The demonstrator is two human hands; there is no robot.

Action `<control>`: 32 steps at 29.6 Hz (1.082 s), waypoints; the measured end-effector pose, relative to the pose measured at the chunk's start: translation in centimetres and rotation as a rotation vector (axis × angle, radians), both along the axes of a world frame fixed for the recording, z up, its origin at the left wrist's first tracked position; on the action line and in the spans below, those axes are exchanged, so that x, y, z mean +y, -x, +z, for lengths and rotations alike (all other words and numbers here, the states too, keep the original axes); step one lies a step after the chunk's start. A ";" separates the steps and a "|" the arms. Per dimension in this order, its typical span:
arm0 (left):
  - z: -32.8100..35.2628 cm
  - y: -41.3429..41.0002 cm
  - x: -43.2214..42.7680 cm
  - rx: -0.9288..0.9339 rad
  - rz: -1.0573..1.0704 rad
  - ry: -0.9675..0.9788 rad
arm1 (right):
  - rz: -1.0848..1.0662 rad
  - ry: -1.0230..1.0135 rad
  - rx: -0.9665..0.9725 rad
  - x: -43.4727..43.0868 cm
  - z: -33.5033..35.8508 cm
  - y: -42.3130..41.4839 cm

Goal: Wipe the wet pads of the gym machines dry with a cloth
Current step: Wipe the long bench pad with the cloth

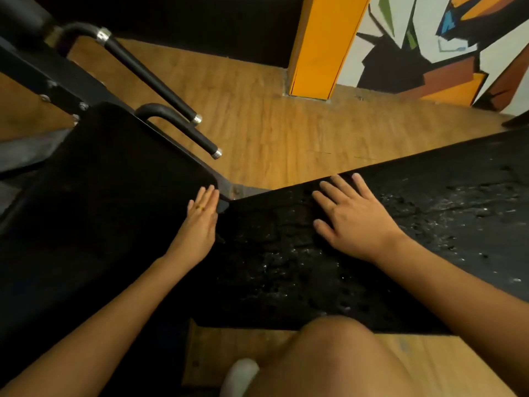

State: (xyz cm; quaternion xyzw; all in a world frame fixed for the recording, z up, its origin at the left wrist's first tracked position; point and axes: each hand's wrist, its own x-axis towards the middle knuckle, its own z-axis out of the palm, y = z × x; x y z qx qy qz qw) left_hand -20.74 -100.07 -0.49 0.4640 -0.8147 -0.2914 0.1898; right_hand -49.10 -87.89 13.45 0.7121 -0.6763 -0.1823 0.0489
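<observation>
Two flat palms, nothing held | left hand [200,224] against smooth black padded seat [114,181] corner | right hand [355,222] spread on wet pitted black pad [458,202]

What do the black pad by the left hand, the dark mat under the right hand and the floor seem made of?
Pad: likely vinyl or leatherette over padding; smooth matt black, rounded corner.
Mat: probably rubber; rough, cracked, pitted, with pale glinting specks.
Floor: wood or wood-look laminate; brown planks with grain.
</observation>
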 end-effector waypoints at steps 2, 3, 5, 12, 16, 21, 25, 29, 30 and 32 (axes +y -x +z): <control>-0.2 -1.1 -0.5 0.049 0.066 0.007 | -0.023 -0.030 -0.001 0.5 0.1 0.7; -0.2 -1.7 -0.8 0.065 0.089 0.015 | -0.038 -0.045 -0.004 0.8 0.2 1.0; -0.3 -2.6 -1.5 0.072 0.112 0.013 | -0.075 -0.066 -0.028 1.3 0.0 1.7; -2.7 -2.4 -1.8 -0.024 0.074 0.033 | -0.101 -0.073 -0.045 1.2 -0.3 1.5; -3.7 -0.8 -2.0 -0.064 0.011 0.023 | -0.119 -0.066 -0.032 1.5 -0.3 1.1; -5.2 0.6 -2.7 -0.060 0.072 -0.103 | -0.113 -0.078 -0.044 1.2 -0.3 0.9; -6.9 0.4 -2.6 -0.094 0.107 -0.172 | -0.074 -0.057 -0.061 1.3 -0.5 0.9; -5.8 0.5 -2.1 -0.071 0.159 -0.230 | -0.073 -0.078 -0.082 1.1 -0.4 1.6; -5.3 0.8 -1.8 -0.065 0.176 -0.230 | -0.068 -0.092 -0.066 1.1 -0.2 1.9; -4.7 1.0 -1.4 -0.079 0.199 -0.220 | -0.040 -0.080 -0.006 1.6 0.2 1.6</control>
